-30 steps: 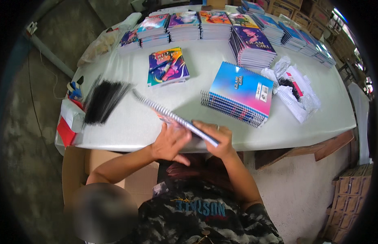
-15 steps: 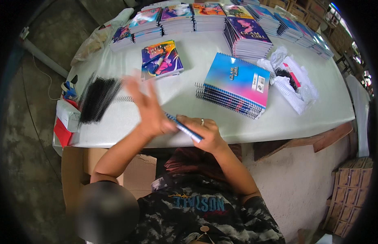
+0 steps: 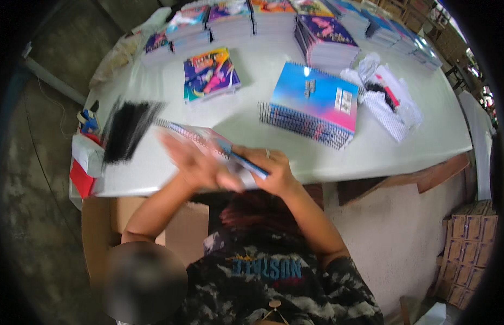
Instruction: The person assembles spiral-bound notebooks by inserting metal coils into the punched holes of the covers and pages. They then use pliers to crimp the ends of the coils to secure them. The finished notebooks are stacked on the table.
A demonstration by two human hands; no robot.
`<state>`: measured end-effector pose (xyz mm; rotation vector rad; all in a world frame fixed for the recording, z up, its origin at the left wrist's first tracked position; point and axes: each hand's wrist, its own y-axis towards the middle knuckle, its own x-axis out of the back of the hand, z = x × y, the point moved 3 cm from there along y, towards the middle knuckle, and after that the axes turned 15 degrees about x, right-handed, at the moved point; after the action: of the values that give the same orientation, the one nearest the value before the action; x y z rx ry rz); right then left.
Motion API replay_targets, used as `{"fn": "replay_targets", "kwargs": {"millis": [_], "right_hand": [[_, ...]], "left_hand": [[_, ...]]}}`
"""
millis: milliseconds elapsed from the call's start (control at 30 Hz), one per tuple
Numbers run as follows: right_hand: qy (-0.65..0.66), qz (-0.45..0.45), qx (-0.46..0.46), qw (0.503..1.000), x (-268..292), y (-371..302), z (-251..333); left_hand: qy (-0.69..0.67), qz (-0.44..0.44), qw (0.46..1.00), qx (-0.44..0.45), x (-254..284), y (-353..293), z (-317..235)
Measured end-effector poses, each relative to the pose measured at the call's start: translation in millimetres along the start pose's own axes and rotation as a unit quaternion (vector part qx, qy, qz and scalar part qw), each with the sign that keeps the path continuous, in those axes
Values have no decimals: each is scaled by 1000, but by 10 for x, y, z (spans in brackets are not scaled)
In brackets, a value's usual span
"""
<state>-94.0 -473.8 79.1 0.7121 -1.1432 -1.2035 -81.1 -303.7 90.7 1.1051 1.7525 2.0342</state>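
My right hand (image 3: 269, 169) is closed on the near end of a spiral notebook (image 3: 213, 140), fingers over its edge and a ring on one of them. The notebook is held tilted, to the left of and nearer me than the blue-and-pink notebook stack (image 3: 314, 97), with its coil edge running away to the left. My left hand (image 3: 195, 163) is open, fingers spread, right by the notebook on my side of it; it's blurred, so I can't tell whether it touches the cover.

Everything else I place from that blue-and-pink stack, which sits on the white counter (image 3: 371, 157) with its coils facing me. Well to its left lies a heap of black spiral coils (image 3: 128, 132). Left of it and a bit farther from me is a small colourful pile of books (image 3: 210, 76). Just behind it stands a tall purple-covered stack (image 3: 330, 43), and just to its right lies crumpled white wrapping (image 3: 390, 105) with something black inside. Beyond it and leftward runs a row of book stacks (image 3: 230, 24).
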Motion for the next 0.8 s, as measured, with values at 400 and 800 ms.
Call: {"fn": "replay_targets", "kwargs": {"millis": [400, 800], "right_hand": [[26, 12, -26, 999, -27, 53, 48], [49, -55, -30, 997, -18, 60, -56]], "left_hand": [[102, 171, 979, -35, -190, -130, 348], [-122, 269, 954, 55, -99, -351, -349]]}}
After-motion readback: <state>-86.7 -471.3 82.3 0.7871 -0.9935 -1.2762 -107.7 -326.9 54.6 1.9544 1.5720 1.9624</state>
